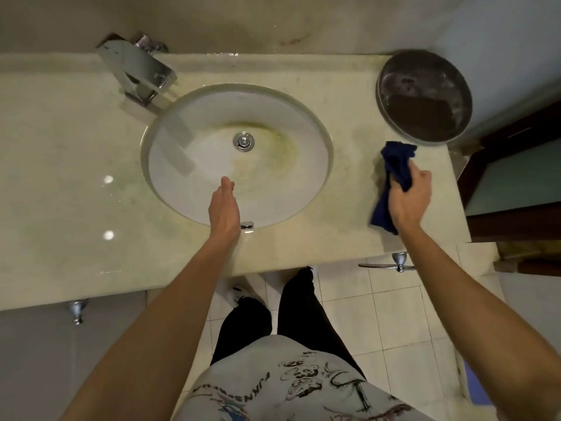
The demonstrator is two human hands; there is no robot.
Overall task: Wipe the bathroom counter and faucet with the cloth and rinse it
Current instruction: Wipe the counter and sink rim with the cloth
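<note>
The blue cloth (394, 177) lay bunched on the counter (349, 95) at 3 o'clock of the basin (170, 123), long axis 12-to-6, pinched by the right hand (409, 199); the left hand (223, 208), fingers straight, hovered nearer the faucet (136, 65) at 10 o'clock.

Left arm reaches forward, bare forearm nearly straight; left hand (224, 208) is turned edge-on, thumb side up, fingers straight and together, gripping nothing. Right arm extends forward and angles inward from the right, wrist slightly bent; right hand (410, 198) is palm down with fingers curled, clutching a bunched cloth (396, 168). The two hands sit well apart, at about the same reach.
</note>
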